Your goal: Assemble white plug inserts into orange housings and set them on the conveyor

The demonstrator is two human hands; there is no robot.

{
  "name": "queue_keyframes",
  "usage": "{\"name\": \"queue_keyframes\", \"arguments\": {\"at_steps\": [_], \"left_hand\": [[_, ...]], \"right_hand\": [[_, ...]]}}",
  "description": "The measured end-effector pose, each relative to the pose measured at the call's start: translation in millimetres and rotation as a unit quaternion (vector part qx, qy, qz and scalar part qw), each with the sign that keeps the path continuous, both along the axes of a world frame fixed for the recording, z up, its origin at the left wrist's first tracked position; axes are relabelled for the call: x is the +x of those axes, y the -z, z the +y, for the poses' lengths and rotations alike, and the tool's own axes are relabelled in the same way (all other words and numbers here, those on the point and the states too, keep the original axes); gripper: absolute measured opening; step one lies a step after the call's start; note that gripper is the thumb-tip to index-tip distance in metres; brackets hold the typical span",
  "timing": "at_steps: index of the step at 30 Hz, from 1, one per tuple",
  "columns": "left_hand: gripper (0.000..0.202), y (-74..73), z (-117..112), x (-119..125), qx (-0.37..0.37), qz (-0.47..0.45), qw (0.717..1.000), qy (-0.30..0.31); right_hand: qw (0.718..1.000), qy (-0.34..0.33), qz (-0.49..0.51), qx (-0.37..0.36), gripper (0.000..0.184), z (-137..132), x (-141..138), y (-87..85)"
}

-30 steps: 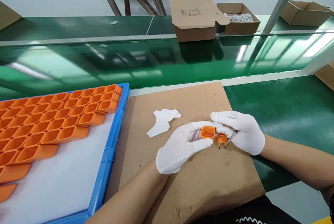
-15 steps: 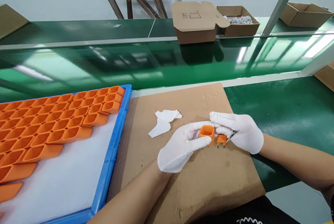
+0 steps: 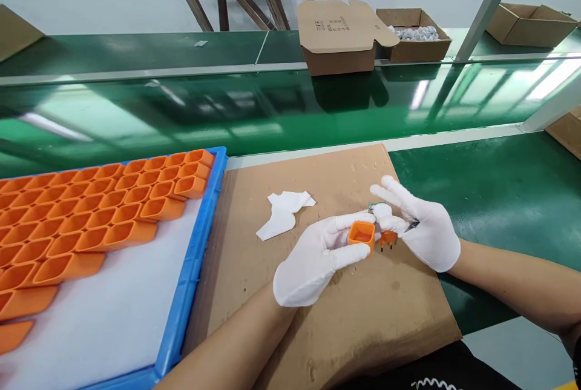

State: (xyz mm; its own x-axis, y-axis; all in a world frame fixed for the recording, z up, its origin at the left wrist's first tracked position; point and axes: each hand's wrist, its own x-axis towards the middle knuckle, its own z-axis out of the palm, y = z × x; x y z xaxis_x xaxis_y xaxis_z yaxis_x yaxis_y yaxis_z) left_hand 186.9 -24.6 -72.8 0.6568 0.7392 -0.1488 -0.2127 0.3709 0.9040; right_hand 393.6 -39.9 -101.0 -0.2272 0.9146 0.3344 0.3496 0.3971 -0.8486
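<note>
My left hand (image 3: 324, 254), in a white glove, grips a hollow orange charger housing (image 3: 362, 232) between thumb and fingers, its open end facing up. Close against it, my right hand (image 3: 420, 220), also gloved, holds an orange two-pin plug part (image 3: 387, 238) whose dark pins point down. A small green circuit board (image 3: 373, 206) shows at the meeting fingertips; which hand bears it is unclear. A dark metal tool (image 3: 413, 224), mostly hidden, lies in my right hand. The upper fingers of that hand are raised and apart. Both hands are over a cardboard sheet (image 3: 354, 329).
At the left, a blue tray (image 3: 190, 281) holds rows of orange housings (image 3: 91, 220). A torn white piece (image 3: 285, 213) lies on the cardboard. Beyond the green bench strip (image 3: 272, 117) stand an open-lidded carton (image 3: 340, 63) and a box (image 3: 422, 52) of small white parts.
My right hand's upper fingers have lifted and spread away from the left fingertips. The green circuit board has come into sight. The left hand still holds the housing in nearly the same place.
</note>
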Motion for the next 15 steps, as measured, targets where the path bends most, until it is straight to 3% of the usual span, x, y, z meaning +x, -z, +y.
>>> {"name": "queue_keyframes", "arguments": {"at_steps": [6, 9, 12, 15], "left_hand": [[0.035, 3.5, -2.9, 2.6, -0.013, -0.018, 1.000, -0.021], [0.035, 3.3, -4.1, 1.2, -0.017, -0.014, 0.999, -0.029], [0.034, 0.3, -4.3, -0.6, -0.002, 0.008, 1.000, -0.006], [0.032, -4.5, -4.8, -0.4, 0.009, 0.016, 1.000, 0.016]], "right_hand": [[0.999, -0.002, 0.002, 0.050, 0.040, 0.6, -1.9, 1.5], [0.999, 0.017, -0.017, 0.030, 0.039, 2.2, 1.5, -6.7], [1.000, 0.012, -0.011, -0.006, 0.040, 1.1, 1.4, -15.0], [0.999, 0.037, -0.005, 0.028, 0.037, -1.0, -0.7, -16.6]]}}
